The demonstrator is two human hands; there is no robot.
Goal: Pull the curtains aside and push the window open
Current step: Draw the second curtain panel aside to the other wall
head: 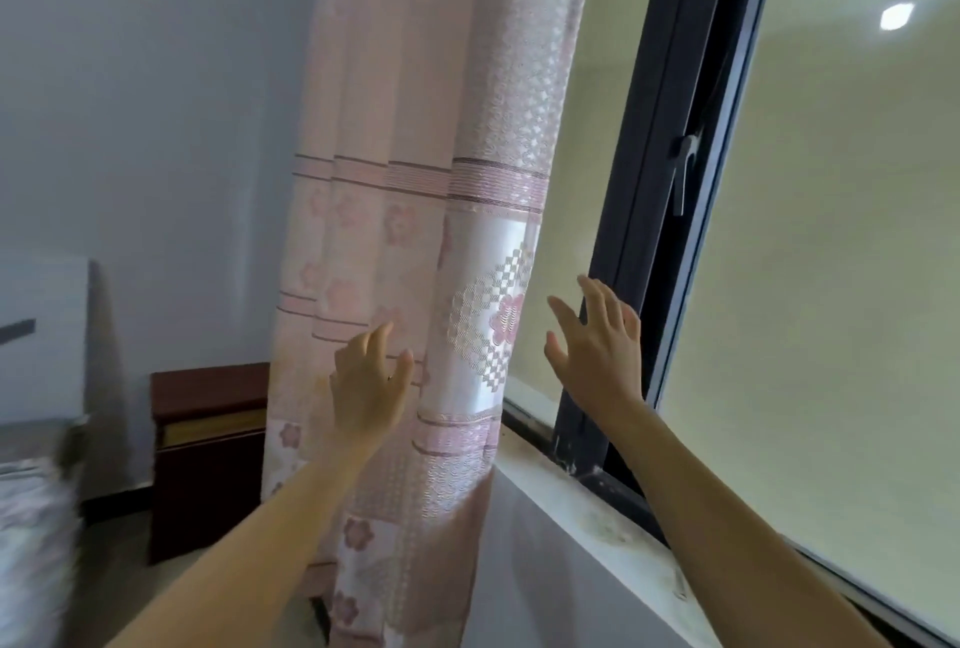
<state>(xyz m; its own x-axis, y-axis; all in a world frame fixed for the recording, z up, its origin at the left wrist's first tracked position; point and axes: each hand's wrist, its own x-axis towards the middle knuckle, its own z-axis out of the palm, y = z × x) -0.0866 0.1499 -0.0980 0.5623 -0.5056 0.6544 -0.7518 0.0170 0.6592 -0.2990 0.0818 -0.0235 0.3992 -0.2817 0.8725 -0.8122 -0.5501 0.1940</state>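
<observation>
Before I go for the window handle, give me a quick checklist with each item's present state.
1. Curtain gathered clear of the glass: ok, bunched left of the pane.
2. Left hand free of the curtain: not ok, fingers rest against the folds.
3. Right hand empty: ok, open with fingers spread, near the dark frame.
4. Window handle in view and unobstructed: ok, pointing down on the frame.
5. Handle unlocked: cannot tell.
6. Sill free of objects near the sash: ok in the visible part.
</observation>
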